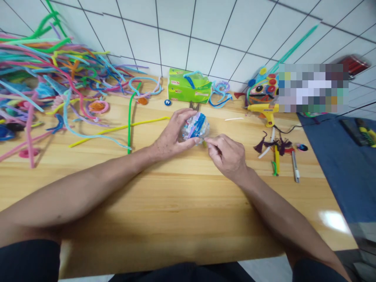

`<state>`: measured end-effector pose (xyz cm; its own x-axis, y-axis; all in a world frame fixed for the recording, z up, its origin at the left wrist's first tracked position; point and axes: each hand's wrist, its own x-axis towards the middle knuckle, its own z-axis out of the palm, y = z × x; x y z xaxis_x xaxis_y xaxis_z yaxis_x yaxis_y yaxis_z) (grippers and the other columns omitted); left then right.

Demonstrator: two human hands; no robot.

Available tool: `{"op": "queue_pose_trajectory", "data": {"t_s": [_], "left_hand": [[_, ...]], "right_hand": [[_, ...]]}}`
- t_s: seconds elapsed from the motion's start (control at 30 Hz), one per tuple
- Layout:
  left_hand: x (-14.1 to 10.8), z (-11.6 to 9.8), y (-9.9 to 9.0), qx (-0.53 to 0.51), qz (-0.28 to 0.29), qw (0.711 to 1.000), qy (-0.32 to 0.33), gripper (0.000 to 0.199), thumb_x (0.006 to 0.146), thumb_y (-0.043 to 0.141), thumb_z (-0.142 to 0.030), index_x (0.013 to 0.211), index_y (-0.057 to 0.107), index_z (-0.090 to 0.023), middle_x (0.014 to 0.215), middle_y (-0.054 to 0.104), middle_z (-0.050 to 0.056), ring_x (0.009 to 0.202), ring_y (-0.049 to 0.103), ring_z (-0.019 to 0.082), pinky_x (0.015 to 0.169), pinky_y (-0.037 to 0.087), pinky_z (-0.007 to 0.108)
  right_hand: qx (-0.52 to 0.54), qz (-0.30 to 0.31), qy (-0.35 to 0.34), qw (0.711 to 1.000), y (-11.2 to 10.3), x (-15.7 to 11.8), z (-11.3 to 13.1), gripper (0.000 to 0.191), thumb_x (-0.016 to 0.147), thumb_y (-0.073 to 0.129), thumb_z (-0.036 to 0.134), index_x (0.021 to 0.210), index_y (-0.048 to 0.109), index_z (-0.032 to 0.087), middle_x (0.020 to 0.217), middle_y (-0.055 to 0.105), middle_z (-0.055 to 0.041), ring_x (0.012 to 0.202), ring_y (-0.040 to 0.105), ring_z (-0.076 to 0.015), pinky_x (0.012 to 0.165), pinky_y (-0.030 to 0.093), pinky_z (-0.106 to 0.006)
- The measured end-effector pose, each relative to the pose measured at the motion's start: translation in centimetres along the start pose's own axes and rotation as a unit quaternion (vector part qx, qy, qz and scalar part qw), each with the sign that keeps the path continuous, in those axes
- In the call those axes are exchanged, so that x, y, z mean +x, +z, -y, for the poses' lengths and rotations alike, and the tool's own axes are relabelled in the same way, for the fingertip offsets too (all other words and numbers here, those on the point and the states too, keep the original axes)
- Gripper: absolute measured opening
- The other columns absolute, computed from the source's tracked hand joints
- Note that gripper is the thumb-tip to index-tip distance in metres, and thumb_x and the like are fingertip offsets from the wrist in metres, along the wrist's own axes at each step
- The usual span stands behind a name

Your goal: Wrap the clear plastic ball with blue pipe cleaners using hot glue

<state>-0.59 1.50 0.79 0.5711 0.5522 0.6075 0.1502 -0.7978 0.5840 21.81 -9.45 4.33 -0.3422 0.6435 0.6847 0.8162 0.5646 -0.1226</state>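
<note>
Decorated ball [201, 123] sits above the wooden table [164, 203], near side of the green packet [188, 88]. Judged light, fairly rigid, possibly slick; a cupped grip around its sides should suit, sparing the blue strips. Left hand [178, 135] wraps its left side, fingers over the far edge, thumb along the near. Right hand [227, 154] curled closed at its lower right; whether anything is pinched cannot be told, owing to blur.

Craft workspace: wooden surface [176, 223]; pipe cleaners [70, 74] heap at its far left corner; glue gun [268, 116], utility knife [295, 166] lie toward right edge.
</note>
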Motion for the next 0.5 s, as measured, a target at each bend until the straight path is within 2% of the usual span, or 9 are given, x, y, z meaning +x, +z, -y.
{"op": "queue_pose_trajectory", "data": {"t_s": [0.23,0.37,0.5], "left_hand": [[-0.02,-0.14,-0.04,0.000,0.003,1.000,-0.013,0.074,0.103,0.066,-0.065,0.162,0.045,-0.025,0.160,0.056,0.018,0.155,0.050,0.036,0.132,0.043,0.060],[-0.03,-0.19,-0.07,0.001,0.000,1.000,0.004,0.071,0.104,0.068,-0.058,0.162,0.043,-0.025,0.160,0.055,0.018,0.155,0.051,0.034,0.131,0.044,0.058],[-0.02,-0.16,-0.09,-0.009,-0.003,1.000,0.012,0.070,0.103,0.071,-0.053,0.162,0.043,-0.026,0.160,0.055,0.018,0.155,0.051,0.036,0.131,0.043,0.059]], "right_hand": [[0.009,-0.002,0.022,1.000,0.14,-0.37,-0.25,0.024,0.103,0.062,0.012,0.117,0.076,0.027,0.087,0.079,-0.0015,0.074,0.072,-0.0179,0.068,0.056,-0.031],[0.003,0.007,0.027,1.000,0.04,-0.29,-0.20,0.023,0.104,0.061,0.013,0.115,0.076,0.027,0.086,0.079,-0.0015,0.074,0.072,-0.0183,0.068,0.056,-0.031],[0.026,-0.010,0.024,0.999,0.00,-0.16,-0.11,0.023,0.103,0.062,0.011,0.116,0.075,0.025,0.089,0.080,-0.0028,0.077,0.073,-0.0187,0.069,0.055,-0.031]]}}
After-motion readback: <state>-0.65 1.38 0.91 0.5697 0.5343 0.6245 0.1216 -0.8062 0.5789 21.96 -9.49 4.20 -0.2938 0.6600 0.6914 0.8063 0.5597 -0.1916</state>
